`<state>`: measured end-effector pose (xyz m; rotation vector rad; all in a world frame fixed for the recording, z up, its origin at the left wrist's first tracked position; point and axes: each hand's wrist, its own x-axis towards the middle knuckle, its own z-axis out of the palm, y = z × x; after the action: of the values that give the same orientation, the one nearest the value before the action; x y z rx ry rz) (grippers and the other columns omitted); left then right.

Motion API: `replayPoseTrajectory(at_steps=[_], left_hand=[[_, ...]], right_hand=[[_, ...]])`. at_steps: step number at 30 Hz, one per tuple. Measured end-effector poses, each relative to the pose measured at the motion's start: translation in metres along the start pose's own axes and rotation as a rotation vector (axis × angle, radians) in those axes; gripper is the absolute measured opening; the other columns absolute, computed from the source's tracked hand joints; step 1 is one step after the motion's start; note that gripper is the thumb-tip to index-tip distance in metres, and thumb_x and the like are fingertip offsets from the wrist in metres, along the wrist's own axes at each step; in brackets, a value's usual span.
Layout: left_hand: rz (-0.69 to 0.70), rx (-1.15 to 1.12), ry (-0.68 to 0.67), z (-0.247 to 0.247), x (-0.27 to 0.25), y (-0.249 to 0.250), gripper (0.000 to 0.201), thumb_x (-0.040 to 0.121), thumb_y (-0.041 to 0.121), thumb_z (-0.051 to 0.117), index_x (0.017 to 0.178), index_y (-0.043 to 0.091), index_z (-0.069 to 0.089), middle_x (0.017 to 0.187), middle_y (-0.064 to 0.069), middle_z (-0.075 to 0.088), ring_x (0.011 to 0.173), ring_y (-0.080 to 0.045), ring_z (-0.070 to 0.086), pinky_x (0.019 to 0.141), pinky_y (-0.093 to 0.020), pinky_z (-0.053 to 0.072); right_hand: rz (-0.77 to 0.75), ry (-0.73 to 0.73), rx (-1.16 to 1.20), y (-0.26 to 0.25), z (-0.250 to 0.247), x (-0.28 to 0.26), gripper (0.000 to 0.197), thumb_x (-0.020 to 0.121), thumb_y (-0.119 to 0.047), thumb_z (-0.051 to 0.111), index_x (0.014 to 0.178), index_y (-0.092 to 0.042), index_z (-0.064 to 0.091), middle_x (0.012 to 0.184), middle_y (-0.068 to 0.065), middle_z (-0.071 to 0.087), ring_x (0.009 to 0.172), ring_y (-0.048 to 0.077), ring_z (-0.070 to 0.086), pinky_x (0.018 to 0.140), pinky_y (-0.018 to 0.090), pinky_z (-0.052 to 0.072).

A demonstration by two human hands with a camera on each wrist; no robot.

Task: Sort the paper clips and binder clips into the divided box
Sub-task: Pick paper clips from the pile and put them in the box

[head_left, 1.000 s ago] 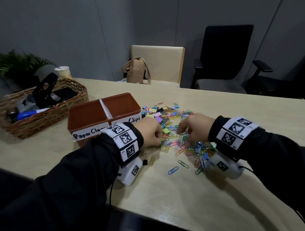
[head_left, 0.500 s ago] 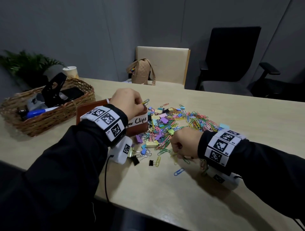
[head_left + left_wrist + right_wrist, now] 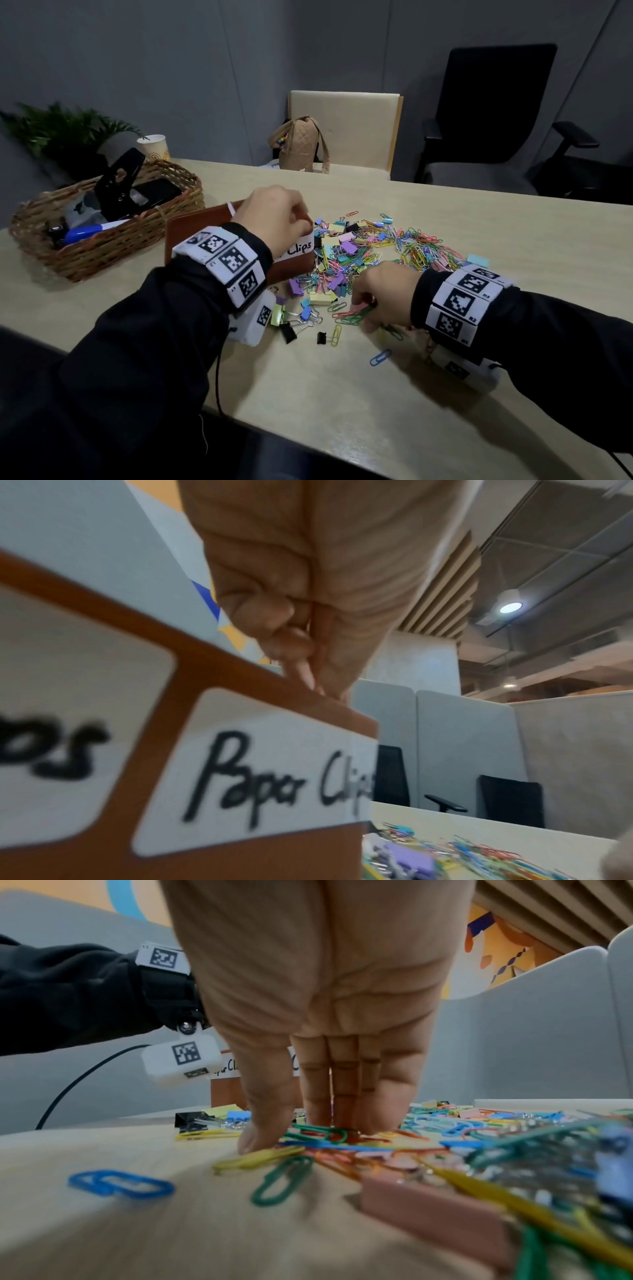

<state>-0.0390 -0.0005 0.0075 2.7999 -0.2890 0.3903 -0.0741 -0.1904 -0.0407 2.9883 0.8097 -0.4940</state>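
The brown divided box [image 3: 191, 233] stands left of a pile of coloured paper clips and binder clips [image 3: 394, 246]. My left hand [image 3: 301, 222] hovers over its right compartment, labelled "Paper Clips" [image 3: 274, 772]. Its fingers are curled, and the fingertips [image 3: 308, 680] dip behind the rim with no clip showing. My right hand [image 3: 359, 308] is down at the pile's near edge. Straight fingers [image 3: 342, 1110] and the thumb press on green and red paper clips [image 3: 318, 1131] lying on the table. The inside of the box is hidden.
Loose binder clips [image 3: 308, 313] and a blue paper clip [image 3: 380, 357] lie near the front. A wicker basket [image 3: 102, 246] of office items sits at the left, with a paper cup [image 3: 154, 147] behind it. A tan bag [image 3: 301, 144] sits on the far chair.
My left hand lifted from the pile with a paper clip and moved over the box's right compartment. My right hand shifted nearer and left, onto clips at the pile's front edge.
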Motion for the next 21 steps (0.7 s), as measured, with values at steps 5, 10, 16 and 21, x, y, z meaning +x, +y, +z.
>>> replayPoseTrajectory(at_steps=[5, 10, 16, 21], left_hand=[[0.146, -0.001, -0.364, 0.018, -0.026, 0.033, 0.016, 0.078, 0.034, 0.074, 0.078, 0.018, 0.073, 0.076, 0.006, 0.068, 0.075, -0.010, 0.061, 0.069, -0.025, 0.051], [0.214, 0.208, -0.660, 0.045, -0.042, 0.045, 0.037, 0.064, 0.047, 0.081, 0.084, 0.017, 0.074, 0.080, 0.002, 0.070, 0.076, -0.016, 0.065, 0.063, -0.027, 0.052], [0.242, 0.270, -0.676, 0.049, -0.040, 0.052, 0.037, 0.067, 0.039, 0.083, 0.095, 0.016, 0.073, 0.091, -0.001, 0.071, 0.081, -0.018, 0.064, 0.060, -0.027, 0.044], [0.226, 0.218, -0.655, 0.049, -0.037, 0.052, 0.033, 0.072, 0.030, 0.081, 0.101, 0.016, 0.072, 0.099, -0.001, 0.070, 0.091, -0.019, 0.063, 0.066, -0.025, 0.043]], right_hand=[[-0.018, 0.002, -0.016, -0.004, 0.002, 0.000, 0.014, 0.080, -0.024, 0.074, 0.089, -0.015, 0.068, 0.082, -0.001, 0.059, 0.081, 0.018, 0.055, 0.070, 0.028, 0.045], [-0.025, -0.005, -0.087, -0.005, 0.005, -0.003, 0.006, 0.086, -0.023, 0.063, 0.085, -0.019, 0.059, 0.083, 0.002, 0.058, 0.081, 0.022, 0.056, 0.067, 0.029, 0.044], [-0.012, -0.033, -0.129, 0.003, 0.002, -0.006, 0.006, 0.091, -0.015, 0.048, 0.091, -0.014, 0.054, 0.091, 0.008, 0.057, 0.083, 0.023, 0.051, 0.068, 0.030, 0.040], [0.113, 0.155, 0.030, 0.021, -0.015, -0.003, 0.010, 0.091, -0.013, 0.049, 0.089, -0.018, 0.056, 0.093, 0.002, 0.065, 0.085, 0.021, 0.054, 0.068, 0.026, 0.037]])
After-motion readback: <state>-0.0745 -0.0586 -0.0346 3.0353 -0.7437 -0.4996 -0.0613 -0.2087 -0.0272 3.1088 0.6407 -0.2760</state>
